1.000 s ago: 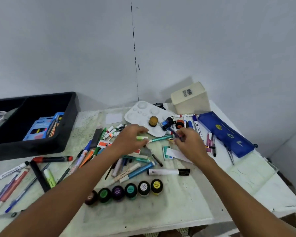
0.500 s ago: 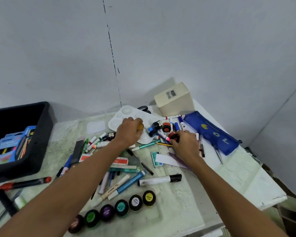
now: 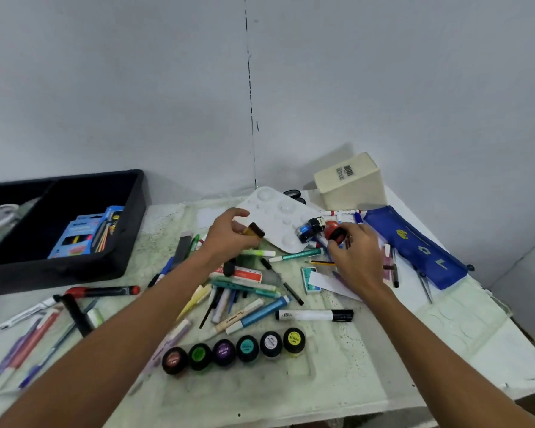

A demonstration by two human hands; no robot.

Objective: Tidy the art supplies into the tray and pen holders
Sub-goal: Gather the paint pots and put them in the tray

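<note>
- left hand (image 3: pixel 229 239) has a little yellow paint pot (image 3: pixel 254 230) with a dark lid pinched in its fingers, held up just off the near edge of the white palette (image 3: pixel 278 211)
- right hand (image 3: pixel 357 254) is wrapped round a red pot (image 3: pixel 334 231), right next to a blue pot (image 3: pixel 305 233) on the palette
- pens (image 3: pixel 250 285) all over the table (image 3: pixel 368 366) under the arms, six pots in a row (image 3: pixel 233 350) near the front
- black tray (image 3: pixel 130 217) far left, only a crayon box (image 3: pixel 84 233) in it
- blue pencil case (image 3: pixel 414 245) off to the right
</note>
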